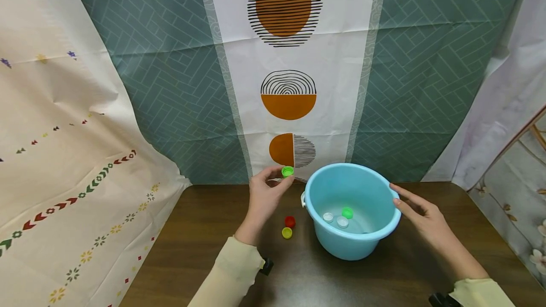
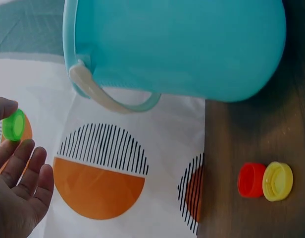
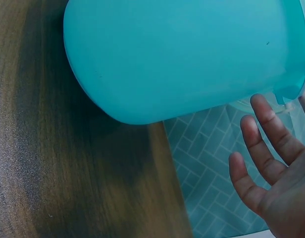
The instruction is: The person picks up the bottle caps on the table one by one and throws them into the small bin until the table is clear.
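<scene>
My left hand (image 1: 265, 195) pinches a green bottle cap (image 1: 287, 171) between thumb and fingers, above the table and left of the light blue bucket (image 1: 351, 248). In the left wrist view the same green bottle cap (image 2: 14, 125) shows at the fingertips, the other fingers loosely spread. Inside the bucket lie another green cap (image 1: 347, 212) and two whitish caps (image 1: 328, 217). My right hand (image 1: 420, 212) touches the bucket's right rim, its fingers fairly straight. A red cap (image 1: 290, 221) and a yellow cap (image 1: 287, 233) lie together on the table, left of the bucket.
The bucket stands on a dark wooden table (image 1: 204, 231). Its white handle (image 2: 100, 91) hangs at the left side. A green and white patterned cloth (image 1: 183, 84) hangs behind the table, with a cream cloth (image 1: 85, 179) at the left.
</scene>
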Demonstrator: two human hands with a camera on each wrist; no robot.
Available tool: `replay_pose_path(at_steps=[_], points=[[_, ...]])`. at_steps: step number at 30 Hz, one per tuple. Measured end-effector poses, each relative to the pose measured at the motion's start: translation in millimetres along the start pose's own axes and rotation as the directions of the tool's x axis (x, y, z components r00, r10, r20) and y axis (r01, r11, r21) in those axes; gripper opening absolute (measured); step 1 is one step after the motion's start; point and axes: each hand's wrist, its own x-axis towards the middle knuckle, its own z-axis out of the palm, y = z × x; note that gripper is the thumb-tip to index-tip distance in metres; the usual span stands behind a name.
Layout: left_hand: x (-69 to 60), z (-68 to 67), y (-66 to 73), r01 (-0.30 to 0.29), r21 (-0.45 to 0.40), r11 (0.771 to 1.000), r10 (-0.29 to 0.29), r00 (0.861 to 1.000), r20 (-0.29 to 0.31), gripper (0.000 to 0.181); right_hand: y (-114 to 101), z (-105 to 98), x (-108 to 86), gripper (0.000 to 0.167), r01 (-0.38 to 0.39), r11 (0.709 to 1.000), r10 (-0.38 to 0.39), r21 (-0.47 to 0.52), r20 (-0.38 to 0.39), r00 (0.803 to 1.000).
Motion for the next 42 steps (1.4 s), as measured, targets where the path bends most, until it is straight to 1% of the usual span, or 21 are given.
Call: replay_pose_path(at_steps=[9,16,19,20,22,24,27,29,31,34,38,41,42], points=[[-0.3,17.0,10.4,-0.013,-0.009,1.0,0.013,0.999,0.043,0.025,1,0,0.5,0.047,0.001,1.0,-0.001,0.015,0.005,1.0],[-3.2,32.3,17.6,0.001,-0.038,0.999,0.002,0.997,0.079,0.029,0,0,-0.1,0.047,-0.011,1.0,0.011,0.027,0.011,1.0],[-4.7,39.7,21.2,0.009,-0.055,0.998,-0.004,0.995,0.097,0.029,-1,0,-0.1,0.048,-0.019,1.0,0.019,0.017,0.012,1.0],[-5.3,41.9,23.8,0.011,-0.059,0.998,-0.005,0.995,0.102,0.029,-1,-1,-0.1,0.048,-0.021,1.0,0.021,0.011,0.012,1.0],[-7.2,45.0,34.1,0.01,-0.065,0.998,-0.003,0.994,0.112,0.028,-1,-1,0.0,0.048,-0.023,1.0,0.023,0.001,0.01,1.0],[-9.2,47.4,46.3,-0.004,-0.071,0.997,0.013,0.993,0.121,0.028,0,-1,-0.3,0.048,-0.02,1.0,0.02,-0.007,0.006,1.0],[-12.2,50.2,65.2,-0.02,-0.084,0.996,0.031,0.991,0.132,0.026,0,0,-0.4,0.047,-0.011,1.0,0.011,0.007,0.005,1.0],[-13.2,52.5,71.5,-0.019,-0.093,0.996,0.031,0.99,0.139,0.026,1,0,0.1,0.047,-0.01,1.0,0.01,0.01,0.005,1.0],[-13.3,55.4,74.9,-0.012,-0.099,0.995,0.026,0.989,0.143,0.025,1,1,0.3,0.047,-0.01,1.0,0.01,0.015,0.005,1.0],[-12.1,61.6,72.7,-0.004,-0.101,0.995,0.019,0.989,0.15,0.026,1,1,0.1,0.047,-0.013,1.0,0.013,0.018,0.005,1.0],[-8.1,74.1,56.7,-0.005,-0.087,0.996,0.018,0.988,0.151,0.027,1,1,-0.3,0.047,-0.018,1.0,0.018,0.009,0.003,1.0],[-5.7,82.0,44.8,-0.019,-0.079,0.997,0.031,0.988,0.151,0.026,0,1,-0.8,0.047,-0.023,1.0,0.023,-0.006,0.001,1.0],[-5.4,83.5,42.9,-0.025,-0.082,0.996,0.037,0.988,0.153,0.025,1,1,-0.9,0.047,-0.024,1.0,0.024,-0.006,0.001,1.0]])
